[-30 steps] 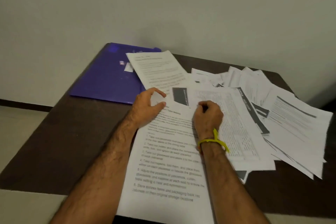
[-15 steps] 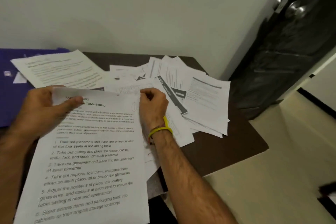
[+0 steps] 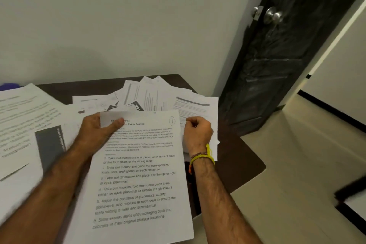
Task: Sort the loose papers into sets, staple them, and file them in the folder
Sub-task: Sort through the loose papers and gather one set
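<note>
A big white sheet (image 3: 136, 174) with numbered lines about table setting lies in front of the person, over the near edge of the dark desk (image 3: 237, 156). The left hand (image 3: 97, 132) holds its top left corner: the thumb lies on top of the paper and the fingers are tucked under, so the corner bends up a little. The right hand (image 3: 198, 132) is at the sheet's right edge, with its fingers curled into a loose fist (I cannot tell if they pinch a paper or hold nothing). A yellow band (image 3: 204, 157) is tied round the right wrist.

Behind the hands, many loose papers (image 3: 158, 95) are spread in a messy heap on the desk. More sheets (image 3: 25, 125) lie on the left, one with a dark grey block. A tiny bit of the purple folder (image 3: 10, 86) peeks out at the far left edge, behind those sheets.

A dark door (image 3: 287, 55) with a shiny knob stands on the right, by the pale floor (image 3: 287, 164).
</note>
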